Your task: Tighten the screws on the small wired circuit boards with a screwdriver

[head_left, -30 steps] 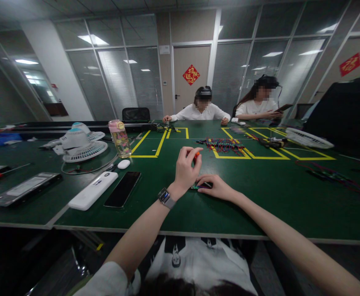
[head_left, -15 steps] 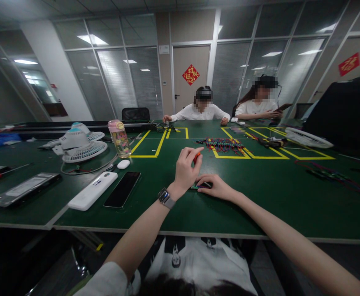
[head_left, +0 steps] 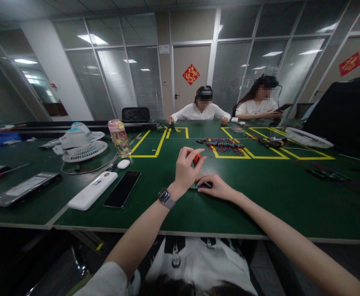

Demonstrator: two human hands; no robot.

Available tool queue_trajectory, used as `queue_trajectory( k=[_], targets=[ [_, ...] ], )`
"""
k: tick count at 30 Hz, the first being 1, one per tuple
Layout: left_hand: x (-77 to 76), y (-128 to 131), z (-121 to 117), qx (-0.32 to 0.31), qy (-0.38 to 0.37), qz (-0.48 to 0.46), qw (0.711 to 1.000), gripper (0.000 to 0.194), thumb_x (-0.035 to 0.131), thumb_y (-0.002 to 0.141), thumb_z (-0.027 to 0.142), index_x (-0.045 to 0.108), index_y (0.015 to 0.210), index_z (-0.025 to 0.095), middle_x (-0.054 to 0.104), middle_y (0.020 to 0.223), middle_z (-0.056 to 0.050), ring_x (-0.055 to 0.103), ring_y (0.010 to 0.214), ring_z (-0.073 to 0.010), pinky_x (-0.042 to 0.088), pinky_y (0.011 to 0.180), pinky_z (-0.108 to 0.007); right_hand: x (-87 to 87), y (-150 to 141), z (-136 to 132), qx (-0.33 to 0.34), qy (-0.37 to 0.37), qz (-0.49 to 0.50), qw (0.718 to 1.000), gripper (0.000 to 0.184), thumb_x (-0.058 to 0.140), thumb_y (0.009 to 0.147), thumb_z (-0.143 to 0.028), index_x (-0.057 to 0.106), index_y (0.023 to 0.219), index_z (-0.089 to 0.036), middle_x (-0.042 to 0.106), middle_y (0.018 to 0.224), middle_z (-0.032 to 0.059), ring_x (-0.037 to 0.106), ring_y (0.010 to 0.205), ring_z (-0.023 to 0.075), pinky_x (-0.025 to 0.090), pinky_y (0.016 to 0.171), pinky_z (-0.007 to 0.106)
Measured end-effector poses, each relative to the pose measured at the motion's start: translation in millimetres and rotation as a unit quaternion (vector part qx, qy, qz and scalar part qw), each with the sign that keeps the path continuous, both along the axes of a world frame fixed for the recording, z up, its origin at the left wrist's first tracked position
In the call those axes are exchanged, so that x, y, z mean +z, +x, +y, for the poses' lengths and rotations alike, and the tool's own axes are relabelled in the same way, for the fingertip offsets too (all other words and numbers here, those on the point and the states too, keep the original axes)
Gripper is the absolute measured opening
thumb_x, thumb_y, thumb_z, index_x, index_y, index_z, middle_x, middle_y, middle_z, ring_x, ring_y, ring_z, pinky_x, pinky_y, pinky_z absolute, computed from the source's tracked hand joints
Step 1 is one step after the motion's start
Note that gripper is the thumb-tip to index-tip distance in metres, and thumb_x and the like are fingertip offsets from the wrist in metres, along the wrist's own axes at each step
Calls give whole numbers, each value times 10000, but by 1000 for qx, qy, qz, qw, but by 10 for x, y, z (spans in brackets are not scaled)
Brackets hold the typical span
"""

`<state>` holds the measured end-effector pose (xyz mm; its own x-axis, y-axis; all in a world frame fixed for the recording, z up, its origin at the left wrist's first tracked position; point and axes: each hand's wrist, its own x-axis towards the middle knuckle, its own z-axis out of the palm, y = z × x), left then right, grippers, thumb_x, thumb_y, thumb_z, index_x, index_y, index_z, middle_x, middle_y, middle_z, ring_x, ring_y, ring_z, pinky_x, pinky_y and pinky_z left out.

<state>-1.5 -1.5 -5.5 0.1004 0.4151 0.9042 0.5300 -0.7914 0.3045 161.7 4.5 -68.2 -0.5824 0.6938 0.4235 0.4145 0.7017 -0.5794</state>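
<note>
My left hand (head_left: 188, 165), with a watch on its wrist, is raised over the table with its fingers curled round the orange-and-black handle of a screwdriver (head_left: 196, 159). The handle stands about upright; its lower end is hidden behind the hand. Just below and to the right, my right hand (head_left: 212, 186) lies low, its fingers pressing a small green circuit board (head_left: 194, 187) to the tabletop. Dark wires show under those fingers. Most of the board is covered by the two hands.
Beyond my hands lies a heap of wired boards (head_left: 224, 145). To the left are a black phone (head_left: 122, 189), a white power bank (head_left: 93, 191), a bottle (head_left: 119, 139) and a fan (head_left: 84, 150). More wired boards (head_left: 337, 176) lie right. Two people sit opposite.
My left thumb and index finger have spread a little, showing more of the orange handle. My right hand stays put. A hand of the person opposite has shifted slightly.
</note>
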Motion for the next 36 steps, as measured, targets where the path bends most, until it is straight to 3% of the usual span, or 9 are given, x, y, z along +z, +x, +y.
queue_trajectory(
  k=[7,15,24,31,36],
  targets=[
    [11,-15,-17,-53,-14,14,998,322,338,957,180,548,1201,178,600,997,-71,543,935,-164,448,847,-311,12,-1,-7,-3,-2,-5,1000,91,691,760,-252,714,822,-189,707,1005,86,656,956,217,495,892,358],
    [5,-3,-1,-9,-14,7,1000,229,481,923,282,624,1076,190,565,885,-48,521,866,-167,437,801,-299,-17,6,11,-2,4,2,1000,95,697,755,-247,717,825,-185,707,1010,87,659,951,213,496,888,353],
    [10,-9,-3,-42,-25,19,999,331,329,960,182,529,1225,177,579,1028,-74,520,959,-169,424,874,-310,-21,11,18,3,1,-1,1000,97,690,763,-256,715,829,-189,707,1011,84,656,960,215,499,884,352],
    [-3,0,-6,26,-5,6,1000,215,526,897,322,645,1028,198,511,863,-44,496,840,-167,433,780,-293,-11,11,9,1,-3,-1,1000,95,693,760,-249,717,828,-186,703,1017,84,657,958,213,495,889,346],
    [-1,-16,-26,-12,-19,12,1000,301,377,948,224,596,1151,188,533,970,-71,516,918,-169,436,837,-301,-6,5,8,-1,-5,-6,1000,86,693,758,-237,715,822,-185,705,1008,82,655,957,212,494,890,344]
  ],
)
